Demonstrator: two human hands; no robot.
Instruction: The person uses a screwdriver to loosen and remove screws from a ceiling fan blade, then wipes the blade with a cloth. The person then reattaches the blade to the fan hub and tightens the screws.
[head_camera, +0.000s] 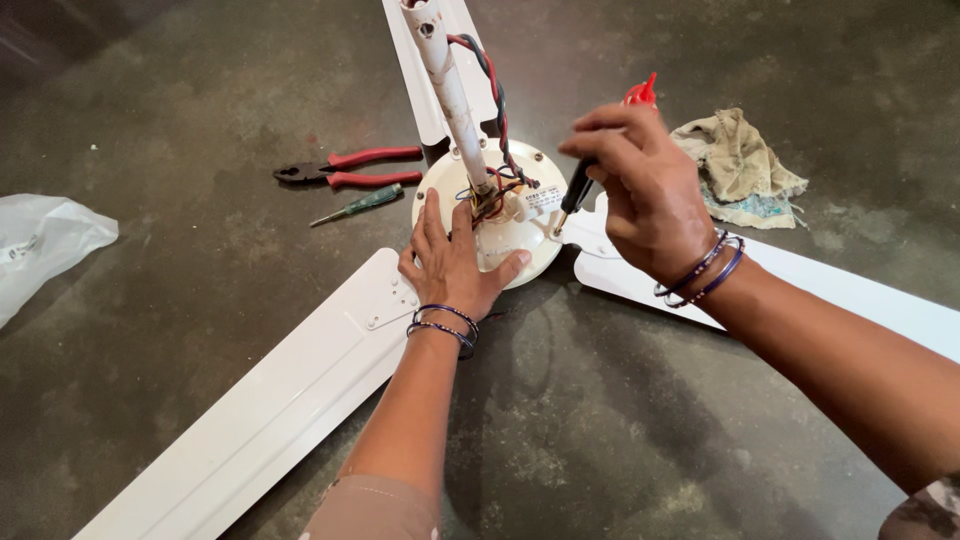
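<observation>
Nearest the camera, two bare forearms with dark bangles reach out over a dark concrete floor (620, 430), where a white ceiling fan lies taken down. Its motor housing (520, 250) sits in the middle, with one blade (270, 410) running near-left, another (860, 295) to the right, and a third (440, 60) going far. The left hand (455, 265) lies flat and open on the housing, fingers spread, pressing it steady without gripping anything. The right hand (645, 190) is clenched round a screwdriver (600, 150) with a red and black handle, its tip down at the housing's right edge beside the bundle of wires (495, 195) at the foot of the white downrod (450, 90). The step in hand looks like turning a screw at the housing; it calls for steady downward pressure with the tip seated. Far left lie red-handled pliers (345, 168) and a small green screwdriver (358, 204); a crumpled rag (740, 165) lies far right, a plastic bag (45, 245) at the left edge.
</observation>
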